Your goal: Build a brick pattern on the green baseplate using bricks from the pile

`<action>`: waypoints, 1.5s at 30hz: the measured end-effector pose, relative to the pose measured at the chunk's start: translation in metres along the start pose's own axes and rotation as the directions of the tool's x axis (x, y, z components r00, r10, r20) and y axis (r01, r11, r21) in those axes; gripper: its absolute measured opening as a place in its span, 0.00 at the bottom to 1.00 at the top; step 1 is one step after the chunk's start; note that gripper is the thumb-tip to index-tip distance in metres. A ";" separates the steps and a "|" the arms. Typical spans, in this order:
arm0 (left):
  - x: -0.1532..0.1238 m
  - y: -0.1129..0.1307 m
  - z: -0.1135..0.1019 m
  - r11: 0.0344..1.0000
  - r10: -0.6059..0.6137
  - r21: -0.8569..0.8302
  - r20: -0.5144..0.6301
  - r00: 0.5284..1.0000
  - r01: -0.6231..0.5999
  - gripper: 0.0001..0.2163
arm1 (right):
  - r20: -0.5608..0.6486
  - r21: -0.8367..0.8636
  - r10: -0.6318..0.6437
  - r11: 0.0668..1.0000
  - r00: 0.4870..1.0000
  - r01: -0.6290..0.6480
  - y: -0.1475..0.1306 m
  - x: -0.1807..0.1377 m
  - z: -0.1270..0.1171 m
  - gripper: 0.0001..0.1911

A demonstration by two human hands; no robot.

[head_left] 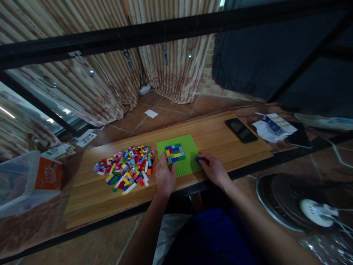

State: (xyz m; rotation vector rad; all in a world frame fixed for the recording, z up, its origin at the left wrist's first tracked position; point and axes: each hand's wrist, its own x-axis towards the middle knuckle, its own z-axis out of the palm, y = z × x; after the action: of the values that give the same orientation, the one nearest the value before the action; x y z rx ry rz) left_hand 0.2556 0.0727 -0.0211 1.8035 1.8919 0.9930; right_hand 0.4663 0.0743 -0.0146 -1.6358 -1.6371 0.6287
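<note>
A green baseplate point(187, 145) lies on the wooden table point(220, 140) in front of me. A small patch of coloured bricks point(174, 152) is built on it. My left hand point(164, 175) rests at the plate's left front corner, fingers curled against the built patch. My right hand point(213, 167) sits at the plate's right edge, fingertips pinched on a small blue brick point(197, 159). A pile of loose coloured bricks point(127, 167) spreads on the table left of the plate.
A black phone point(241, 130) lies at the table's right, with papers point(271, 127) and a dark tablet point(299, 136) beyond. An orange box point(49, 173) in a clear tub stands far left. A fan point(295, 200) sits on the floor right.
</note>
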 end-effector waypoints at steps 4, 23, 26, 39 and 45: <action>-0.007 0.000 0.003 0.999 0.027 0.025 -0.017 0.999 -0.026 0.29 | -0.036 -0.020 -0.027 0.999 0.999 0.026 0.003 0.001 0.002 0.11; -0.012 -0.002 0.005 0.990 0.103 0.103 -0.034 0.994 -0.099 0.26 | -0.020 -0.126 -0.045 0.991 0.999 0.042 0.000 0.008 0.002 0.10; -0.013 -0.003 0.006 0.991 0.105 0.083 -0.036 0.994 -0.102 0.27 | 0.018 -0.061 -0.074 0.995 0.997 0.075 -0.011 0.016 0.006 0.11; -0.010 -0.005 0.008 0.995 0.049 -0.079 -0.079 0.996 -0.055 0.29 | 0.099 -0.054 -0.140 0.988 0.985 0.146 -0.057 0.045 0.059 0.10; -0.009 -0.004 0.005 0.991 0.012 -0.131 -0.055 0.998 -0.019 0.32 | 0.029 -0.015 -0.117 0.993 0.993 0.118 -0.069 0.043 0.077 0.08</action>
State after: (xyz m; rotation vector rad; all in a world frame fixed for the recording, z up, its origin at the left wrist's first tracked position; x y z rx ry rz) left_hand 0.2574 0.0652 -0.0297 1.7346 1.8010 1.1546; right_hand 0.3666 0.1229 -0.0027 -1.5356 -1.7493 0.5825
